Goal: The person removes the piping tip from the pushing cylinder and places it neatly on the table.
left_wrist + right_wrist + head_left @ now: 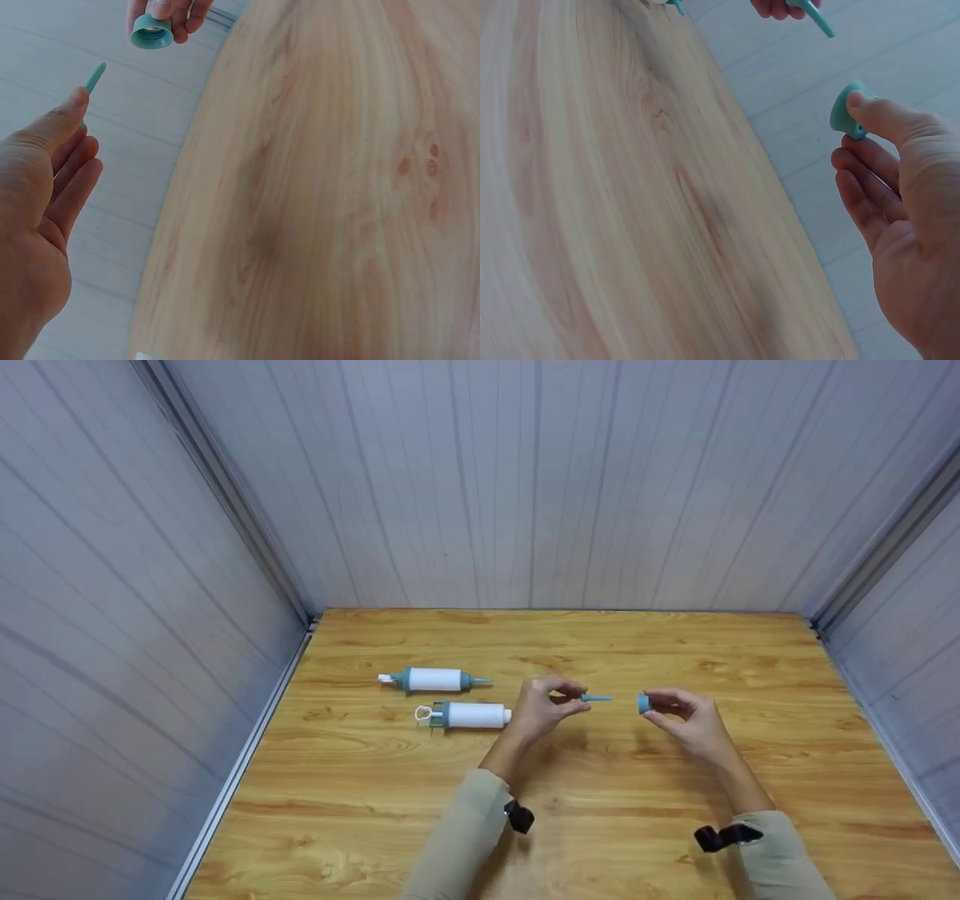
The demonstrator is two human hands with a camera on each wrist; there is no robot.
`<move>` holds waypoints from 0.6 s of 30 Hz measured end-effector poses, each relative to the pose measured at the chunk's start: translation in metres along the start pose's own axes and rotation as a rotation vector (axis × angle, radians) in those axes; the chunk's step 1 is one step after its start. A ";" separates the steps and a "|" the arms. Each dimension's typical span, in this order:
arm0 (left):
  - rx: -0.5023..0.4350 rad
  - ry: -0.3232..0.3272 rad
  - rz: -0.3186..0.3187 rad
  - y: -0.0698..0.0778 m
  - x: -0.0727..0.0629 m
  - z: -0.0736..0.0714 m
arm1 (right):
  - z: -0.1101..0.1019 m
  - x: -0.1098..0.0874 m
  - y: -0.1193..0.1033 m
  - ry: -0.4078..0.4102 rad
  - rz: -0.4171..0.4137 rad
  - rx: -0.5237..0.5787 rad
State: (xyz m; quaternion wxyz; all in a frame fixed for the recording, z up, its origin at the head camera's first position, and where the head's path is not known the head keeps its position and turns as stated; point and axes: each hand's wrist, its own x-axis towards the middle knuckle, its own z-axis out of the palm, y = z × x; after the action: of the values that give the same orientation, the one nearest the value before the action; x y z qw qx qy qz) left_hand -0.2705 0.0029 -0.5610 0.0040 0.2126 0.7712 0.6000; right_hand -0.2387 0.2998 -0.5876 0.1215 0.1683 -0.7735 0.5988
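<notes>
My left hand (541, 709) pinches a slim, tapered teal nozzle (599, 698) between thumb and fingers, its tip pointing right. Across a small gap, my right hand (694, 724) holds a round teal screw cap (643, 703) by thumb and fingertips. The left wrist view shows the cap (152, 34) hollow, with its open side towards the nozzle (95, 76). Nozzle and cap are apart, both above the table. Left of my left hand lies a white-barrelled syringe (475, 715) with a ring handle and a bare white neck, partly hidden by that hand.
A second white-and-teal syringe (436, 679), with a nozzle on its right end, lies just behind the first on the wooden table (360, 825). Pale panel walls (495, 495) stand at the back and both sides. Each sleeve bears a black wrist mount (727, 837).
</notes>
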 end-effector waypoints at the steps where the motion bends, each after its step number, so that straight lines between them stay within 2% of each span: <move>1: 0.009 0.001 -0.005 -0.002 0.000 0.001 | -0.001 -0.001 0.001 0.000 0.003 -0.014; 7: 0.060 0.009 -0.026 -0.015 0.000 0.008 | -0.004 -0.006 0.007 0.002 0.029 -0.085; 11: 0.049 0.002 -0.050 -0.022 -0.001 0.012 | -0.006 -0.011 0.008 0.009 0.080 -0.115; 15: 0.025 -0.002 -0.060 -0.029 -0.003 0.016 | -0.010 -0.017 0.010 -0.018 0.136 -0.165; 18: 0.063 0.012 -0.061 -0.034 -0.005 0.020 | -0.013 -0.020 0.013 -0.031 0.177 -0.200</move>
State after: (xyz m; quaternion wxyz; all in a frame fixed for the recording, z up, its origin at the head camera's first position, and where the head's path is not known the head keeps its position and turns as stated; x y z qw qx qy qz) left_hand -0.2717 0.0133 -0.5989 0.0110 0.1855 0.7959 0.5763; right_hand -0.2259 0.3175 -0.6040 0.0721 0.0958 -0.8429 0.5245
